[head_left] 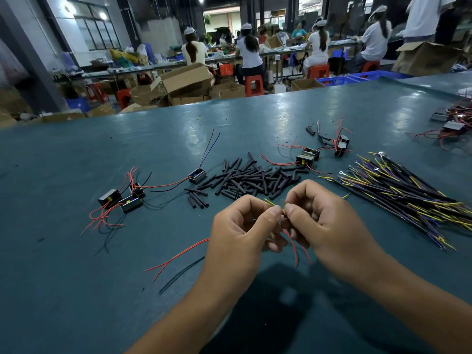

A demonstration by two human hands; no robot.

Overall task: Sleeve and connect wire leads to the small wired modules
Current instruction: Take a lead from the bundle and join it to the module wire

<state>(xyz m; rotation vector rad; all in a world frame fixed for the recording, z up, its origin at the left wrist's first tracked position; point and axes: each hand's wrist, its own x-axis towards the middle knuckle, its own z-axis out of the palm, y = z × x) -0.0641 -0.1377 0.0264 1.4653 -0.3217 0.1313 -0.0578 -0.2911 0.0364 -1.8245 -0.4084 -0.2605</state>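
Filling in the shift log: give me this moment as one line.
left hand: pinches yellow lead | right hand: pinches red wires | ends meet between thumbs | sleeve pile: untouched on table

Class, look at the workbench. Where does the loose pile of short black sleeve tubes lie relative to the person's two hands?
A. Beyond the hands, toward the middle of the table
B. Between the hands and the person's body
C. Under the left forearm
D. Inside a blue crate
A: the pile of black sleeve tubes lies on the green table beyond the left hand and right hand, which pinch wire ends.
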